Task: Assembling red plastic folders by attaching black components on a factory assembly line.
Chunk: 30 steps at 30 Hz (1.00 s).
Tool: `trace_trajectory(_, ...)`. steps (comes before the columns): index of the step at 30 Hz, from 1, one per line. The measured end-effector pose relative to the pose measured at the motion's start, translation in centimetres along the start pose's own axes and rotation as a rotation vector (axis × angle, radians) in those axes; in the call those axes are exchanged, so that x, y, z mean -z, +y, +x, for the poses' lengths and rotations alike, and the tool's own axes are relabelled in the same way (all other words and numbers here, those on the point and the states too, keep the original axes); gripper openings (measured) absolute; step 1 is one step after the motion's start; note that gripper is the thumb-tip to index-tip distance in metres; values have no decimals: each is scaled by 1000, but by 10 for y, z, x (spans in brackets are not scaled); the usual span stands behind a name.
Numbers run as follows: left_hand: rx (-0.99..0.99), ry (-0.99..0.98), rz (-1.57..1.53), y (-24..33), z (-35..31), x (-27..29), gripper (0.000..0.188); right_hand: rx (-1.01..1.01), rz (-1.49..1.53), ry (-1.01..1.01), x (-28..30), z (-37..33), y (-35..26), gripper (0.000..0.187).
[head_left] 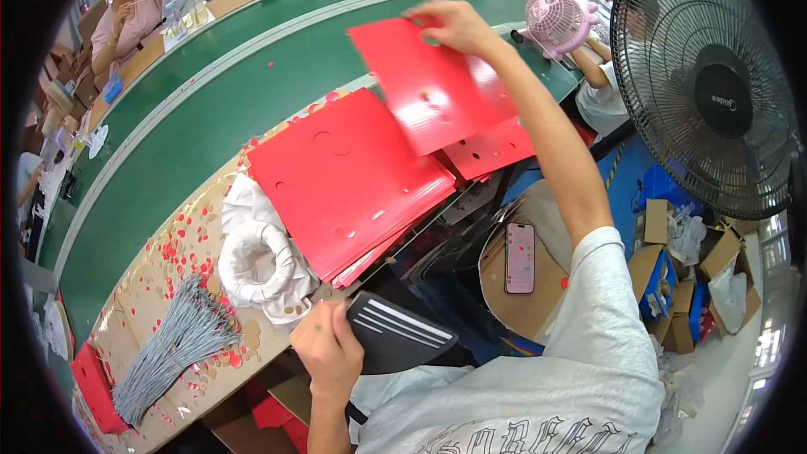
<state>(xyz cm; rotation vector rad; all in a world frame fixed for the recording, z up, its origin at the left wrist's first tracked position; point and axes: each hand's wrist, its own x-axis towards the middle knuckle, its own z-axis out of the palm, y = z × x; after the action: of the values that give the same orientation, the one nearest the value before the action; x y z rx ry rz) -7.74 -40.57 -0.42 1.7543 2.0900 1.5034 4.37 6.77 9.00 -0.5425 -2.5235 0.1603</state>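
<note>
My right hand (451, 23) is raised over the bench and holds a red punched card sheet (429, 88) by its top edge, tilted above the stack of red sheets (346, 181). More red sheets (492, 150) lie under it to the right. My left hand (326, 346) is low near my body, fingers closed on the edge of a black striped item (395, 332). A white cloth roll (256, 261) lies just left of the stack, and a bundle of grey cords (172, 349) lies further left.
Red punched dots litter the cardboard-covered bench (181, 235). A green conveyor belt (202, 101) runs behind it. A phone (519, 257) lies on a round board. A pink small fan (559, 17) and large black fan (706, 84) stand right. Another person (134, 0) sits far left.
</note>
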Motion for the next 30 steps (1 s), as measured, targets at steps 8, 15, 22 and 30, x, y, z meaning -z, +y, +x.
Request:
trace_trajectory(8, 280, -4, -51, -2, 12, 7, 25, -531, 187, -391, -38, -97, 58, 47)
trace_trajectory(15, 362, -9, -7, 3, 31, -8, 26, -92, -107, -17, -24, -104, 0, 40)
trace_trajectory(22, 366, 24, 12, -5, 31, -17, 24, 369, 442, -190, -35, -179, -263, 41)
trace_trajectory(30, 313, 36, -14, 2, 27, -22, 30, 57, 638, -101, -46, -198, -270, 19)
